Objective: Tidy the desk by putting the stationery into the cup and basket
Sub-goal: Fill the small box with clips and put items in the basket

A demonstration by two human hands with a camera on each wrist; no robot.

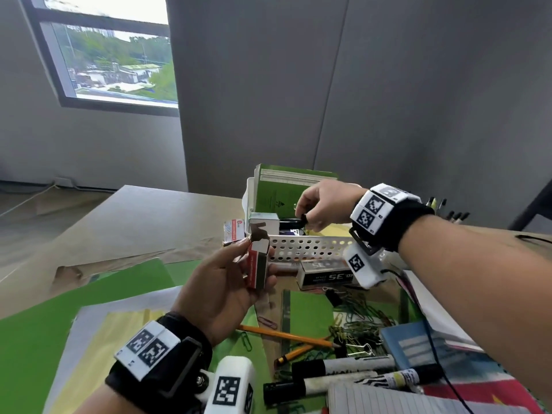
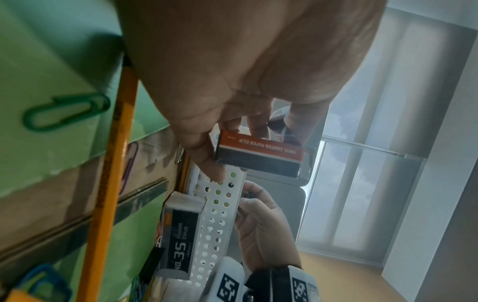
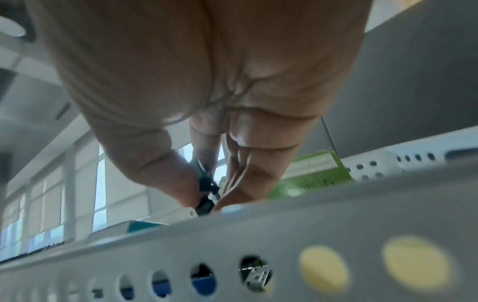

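My left hand [image 1: 257, 256] holds a small red and black paper clip box [image 1: 256, 274] upright, its top flap open, just in front of the white perforated basket [image 1: 310, 248]. The left wrist view shows the paper clip box [image 2: 258, 157] pinched between thumb and fingers. Over the basket's inside, my right hand [image 1: 305, 217] pinches a black binder clip [image 1: 303, 219]. In the right wrist view the binder clip [image 3: 205, 193] hangs between thumb and fingers, just above the basket wall [image 3: 258, 245]. Pen tips [image 1: 448, 210] stick up at the far right; the cup itself is hidden by my forearm.
A green notebook [image 1: 277, 192] stands in the basket. In front of it lie a staples box [image 1: 325, 274], a ruler [image 1: 286, 312], loose paper clips [image 1: 358, 321], pencils [image 1: 286, 336], markers [image 1: 343, 366] and a blue pad [image 1: 412, 345]. Green and yellow sheets [image 1: 89, 318] cover the left.
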